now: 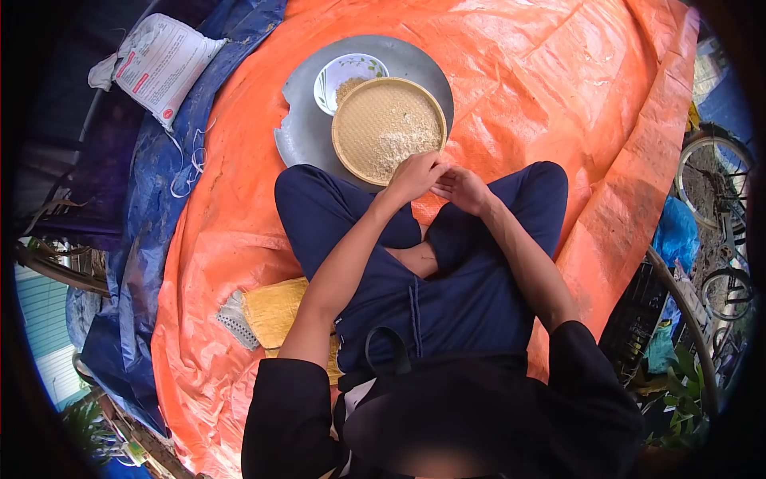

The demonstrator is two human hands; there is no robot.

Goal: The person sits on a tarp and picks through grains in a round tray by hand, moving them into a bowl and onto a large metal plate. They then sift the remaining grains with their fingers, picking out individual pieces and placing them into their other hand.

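Note:
My left hand [413,177] and my right hand [464,190] meet above my lap, at the near right rim of a round woven tray [365,112]. The left fingers are bent in toward the right hand; what they hold, if anything, is too small to make out. My right palm is turned partly up, its fingers loosely extended toward the left hand. Pale grain [405,132] with whitish husks or powder lies on the tray's right side. Behind the tray, partly covered by it, is a white bowl [321,86] with a leaf pattern, containing tan grain.
A large grey metal tray [299,136] with a broken left edge lies beneath bowl and woven tray. An orange tarp [527,96] spreads around my crossed legs. A white printed sack [169,68] sits at upper left, a yellow folded cloth [275,311] by my left arm, a bicycle [714,180] far right.

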